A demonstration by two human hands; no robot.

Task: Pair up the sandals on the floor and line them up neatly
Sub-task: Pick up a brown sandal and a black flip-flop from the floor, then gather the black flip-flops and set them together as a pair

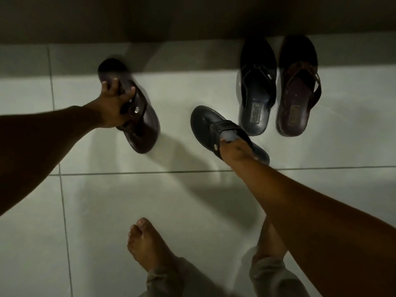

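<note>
Head view looks straight down at a pale tiled floor in dim light. From nine o'clock the left arm reaches in, stretched nearly straight toward the upper middle, wrist level. The left hand is closed around the strap of a dark brown sandal; several fingers splay over the footbed while the rest curl under the strap. This sandal is tilted, toe toward eleven o'clock, and its toe end is blurred; whether its heel touches the tile cannot be told.

From five o'clock the right arm runs up diagonally to the centre. The right hand is tucked under the strap of a black sandal, fingers hidden inside, gripping it. This black sandal sits just right of centre, toe toward ten o'clock, heel toward four o'clock.

At one o'clock two more sandals lie flat side by side, toes toward twelve o'clock against the dark wall base: a second black sandal on the left and a second brown sandal on the right, close but apart. The held black sandal's heel is near the resting black one's heel.

At six o'clock a bare foot stands on the tile, with grey trouser cuffs below.
</note>
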